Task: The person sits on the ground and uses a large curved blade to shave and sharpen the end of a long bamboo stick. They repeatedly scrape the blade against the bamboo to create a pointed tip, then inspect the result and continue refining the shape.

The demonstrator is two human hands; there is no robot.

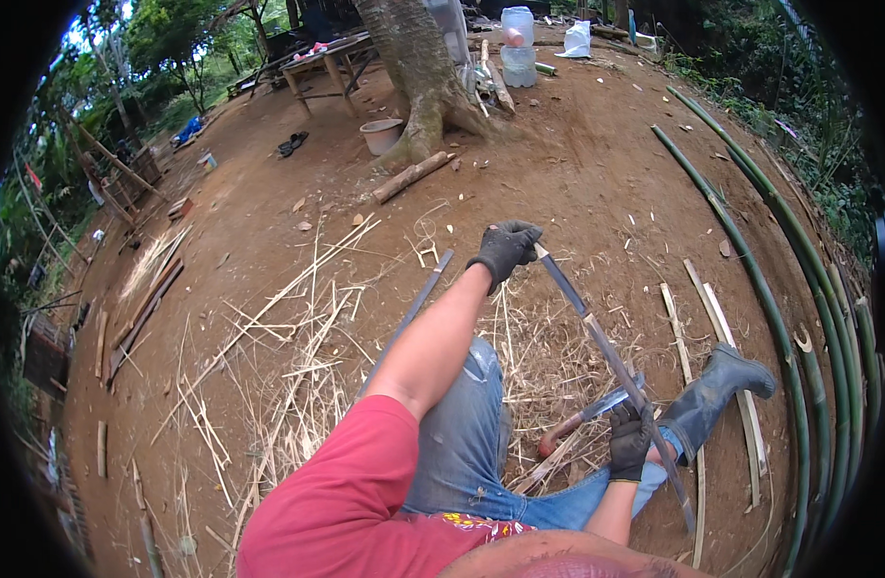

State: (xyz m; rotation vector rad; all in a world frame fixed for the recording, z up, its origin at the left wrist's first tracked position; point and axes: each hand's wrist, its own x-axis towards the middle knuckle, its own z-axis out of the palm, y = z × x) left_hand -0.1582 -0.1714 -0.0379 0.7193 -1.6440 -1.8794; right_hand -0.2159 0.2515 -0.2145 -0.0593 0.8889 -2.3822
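Observation:
I sit on bare earth, both hands in black gloves. My left hand is stretched forward and closed on the far end of a long thin bamboo strip. The strip runs back to the right, past my knee. My right hand is closed near my right knee on a knife with a reddish wooden handle, its blade lying against the strip. A second dark strip lies on the ground to the left of my left arm and passes under it.
Bamboo shavings and slivers litter the ground around my legs. Long green bamboo poles lie along the right. My rubber boot rests by flat split slats. Farther off stand a tree trunk, a white bucket, a wooden table and water jugs.

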